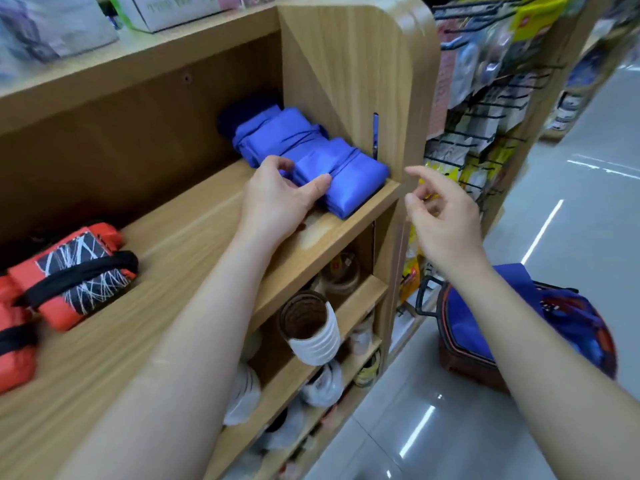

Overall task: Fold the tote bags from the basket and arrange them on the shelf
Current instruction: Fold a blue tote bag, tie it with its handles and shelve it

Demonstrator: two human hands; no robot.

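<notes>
Head cam: left hand [277, 199] pinches the front blue bag [346, 178] on the shelf [194, 233]. Right hand [446, 220] hangs nearby, fingers loosely spread.

Right bags [341, 174] sit one behind the other on your shelf [194, 220], against the side panel [346, 64]; left bags [79, 271] far along it; basket [460, 362] on the floor [571, 220], further right.

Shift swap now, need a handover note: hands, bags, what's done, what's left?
Left hand grips the front blue bag on the shelf, at its right end.
Right hand is empty, fingers loose, in the air beside the end panel.
Done: rear blue bag folded behind it; red bags folded at the shelf's left.
Left: basket on the floor holds blue fabric to fold and shelve.
</notes>
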